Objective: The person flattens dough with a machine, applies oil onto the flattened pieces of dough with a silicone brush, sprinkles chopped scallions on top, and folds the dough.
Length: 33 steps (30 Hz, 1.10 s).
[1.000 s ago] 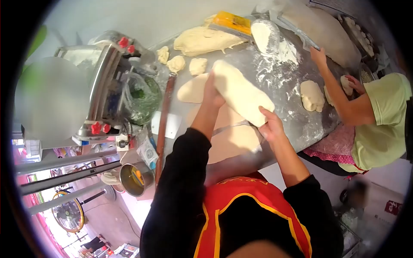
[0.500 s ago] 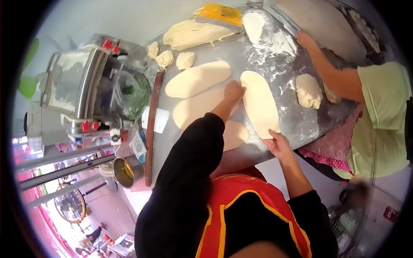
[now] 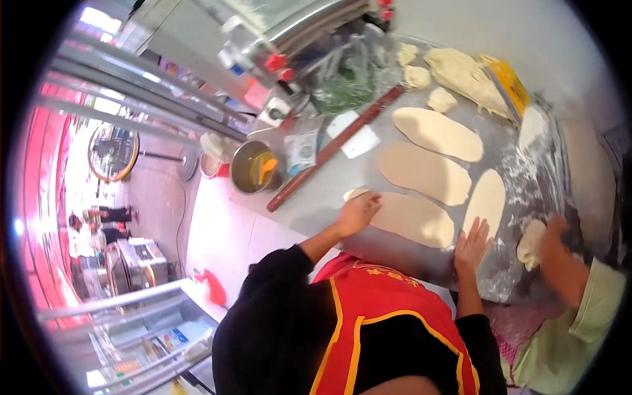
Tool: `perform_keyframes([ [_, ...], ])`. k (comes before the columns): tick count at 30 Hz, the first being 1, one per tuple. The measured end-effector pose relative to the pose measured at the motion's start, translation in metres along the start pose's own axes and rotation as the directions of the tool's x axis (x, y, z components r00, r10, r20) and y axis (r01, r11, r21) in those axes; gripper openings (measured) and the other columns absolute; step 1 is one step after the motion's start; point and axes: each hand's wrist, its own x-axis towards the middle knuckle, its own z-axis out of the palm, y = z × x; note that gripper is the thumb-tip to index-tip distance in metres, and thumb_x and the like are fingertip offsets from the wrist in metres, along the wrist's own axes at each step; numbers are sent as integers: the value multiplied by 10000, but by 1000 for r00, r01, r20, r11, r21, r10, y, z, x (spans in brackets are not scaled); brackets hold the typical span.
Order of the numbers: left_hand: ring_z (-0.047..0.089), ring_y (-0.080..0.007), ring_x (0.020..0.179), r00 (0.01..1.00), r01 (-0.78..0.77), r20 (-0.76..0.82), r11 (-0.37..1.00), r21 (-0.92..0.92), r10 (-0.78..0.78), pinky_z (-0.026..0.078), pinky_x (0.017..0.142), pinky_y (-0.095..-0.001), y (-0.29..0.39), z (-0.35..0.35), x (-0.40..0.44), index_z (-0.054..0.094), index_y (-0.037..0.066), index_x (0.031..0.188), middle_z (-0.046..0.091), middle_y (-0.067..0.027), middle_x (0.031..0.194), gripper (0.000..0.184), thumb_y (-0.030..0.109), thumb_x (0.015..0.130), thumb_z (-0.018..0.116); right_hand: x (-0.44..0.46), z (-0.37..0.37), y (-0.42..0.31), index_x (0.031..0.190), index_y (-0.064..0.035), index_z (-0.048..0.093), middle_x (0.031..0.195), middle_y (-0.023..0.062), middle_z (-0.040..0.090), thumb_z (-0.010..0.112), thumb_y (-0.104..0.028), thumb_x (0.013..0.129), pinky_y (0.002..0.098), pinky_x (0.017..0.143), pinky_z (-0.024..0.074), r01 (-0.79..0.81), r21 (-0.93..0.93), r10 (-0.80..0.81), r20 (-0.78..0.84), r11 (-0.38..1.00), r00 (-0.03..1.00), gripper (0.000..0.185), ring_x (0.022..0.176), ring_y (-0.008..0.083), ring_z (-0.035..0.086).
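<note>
Several flat oval dough sheets lie on the grey worktop. My left hand rests over the left end of the nearest dough sheet, its fingers loosely bent on top. My right hand, fingers stretched out, lies flat on the lower end of the right-hand dough sheet. Beyond them are a middle dough sheet and a far dough sheet, both untouched.
A long wooden rod lies left of the sheets, near a metal pot. Dough lumps, a large dough mass and a yellow-handled scraper sit at the back. At right, a co-worker's hand is beside a dough piece.
The view has swung left. My left hand has moved from the upper end of the right-hand sheet to the nearest sheet. My right hand has gone from gripping the sheet's end to lying flat.
</note>
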Motion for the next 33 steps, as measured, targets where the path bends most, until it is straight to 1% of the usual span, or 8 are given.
perform_keyframes([
  [4, 646, -274, 745, 930, 193, -323, 981, 19, -176, 507, 676, -349, -76, -70, -66, 599, 46, 1000, 652, -139, 851, 217, 225, 888, 550, 3, -5, -2, 1408, -36, 285, 1449, 214, 266, 430, -311, 917, 554, 1079, 122, -23, 74, 20, 31, 997, 999, 581, 1345, 368, 237],
  [7, 627, -206, 641, 709, 340, -501, 863, -374, -496, 498, 586, -316, -99, -127, -101, 592, 23, 954, 647, -109, 748, 254, 266, 912, 532, 19, -1, -16, 1373, 10, 326, 1400, 241, 328, 449, -230, 901, 528, 1062, 190, 107, 173, -84, -136, 979, 987, 543, 1295, 399, 299],
  [9, 595, -154, 699, 530, 411, -615, 811, -417, -585, 499, 567, -263, -117, -163, -112, 555, 40, 936, 579, -49, 766, 261, 296, 929, 508, 41, -1, -43, 1359, 27, 334, 1373, 248, 359, 456, -192, 893, 507, 1054, 223, 224, 357, -159, -202, 907, 966, 530, 1267, 413, 327],
  [12, 598, -152, 733, 422, 232, -734, 846, -479, -531, 515, 575, -280, -133, -203, -104, 543, 19, 951, 589, -61, 803, 286, 298, 942, 480, 76, -22, -135, 1334, 36, 364, 1346, 228, 399, 466, -100, 870, 446, 1047, 275, 293, 605, -275, -125, 740, 953, 494, 1242, 390, 367],
  [23, 556, -128, 590, 643, 316, -550, 838, -444, -533, 499, 508, -269, -138, -265, -84, 591, -32, 859, 570, -78, 682, 249, 210, 901, 550, 170, -47, -404, 1319, -2, 389, 1189, 231, 526, 470, -71, 889, 414, 940, 400, 614, 726, -787, -166, 310, 594, 443, 1103, 375, 502],
  [28, 525, -116, 512, 649, 353, -496, 806, -476, -577, 446, 494, -268, -139, -267, -86, 535, -5, 756, 539, -55, 613, 324, 278, 912, 547, 210, -22, -525, 1333, 15, 360, 1202, 302, 495, 388, -195, 934, 411, 932, 404, 595, 679, -794, -27, 431, 607, 452, 1101, 401, 496],
  [31, 473, -75, 548, 646, 402, -488, 805, -436, -587, 434, 496, -248, -122, -273, -83, 465, 48, 654, 445, 11, 602, 360, 274, 922, 544, 228, -12, -562, 1276, -29, 448, 1207, 314, 486, 403, -247, 925, 420, 904, 427, 783, 416, -864, 17, 463, 502, 415, 1053, 410, 524],
  [33, 496, -102, 525, 653, 404, -478, 804, -437, -588, 443, 496, -260, -126, -276, -84, 478, 15, 681, 467, -23, 595, 349, 264, 916, 544, 237, 27, -573, 1086, -78, 565, 1171, 299, 502, 457, -261, 889, 437, 836, 465, 789, 384, -830, -94, 480, 550, 290, 986, 397, 563],
])
